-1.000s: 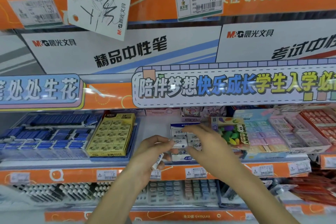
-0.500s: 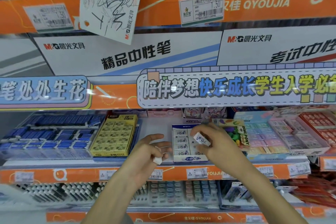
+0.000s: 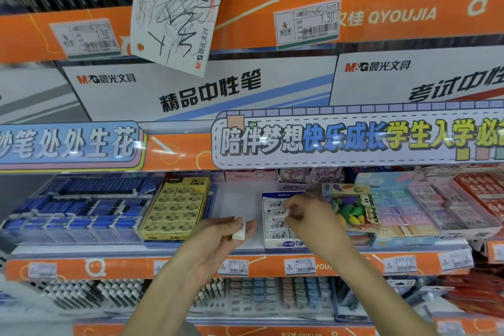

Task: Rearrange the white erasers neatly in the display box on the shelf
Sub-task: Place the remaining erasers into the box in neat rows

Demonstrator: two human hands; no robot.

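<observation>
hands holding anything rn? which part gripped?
Left hand: small white rectangular eraser, pinched near its upper end. Right hand: another sleeved white eraser, fingers at its right end, over the white-and-blue display box.

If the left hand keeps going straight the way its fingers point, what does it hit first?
Probably the white display box. The left hand, pinching a white eraser, points up and right across bare shelf toward the box's near left wall, though depth is unclear from this one view.

Left hand (image 3: 218,237) & right hand (image 3: 313,222) bare, forearms bare, no rings/watch visible.
</observation>
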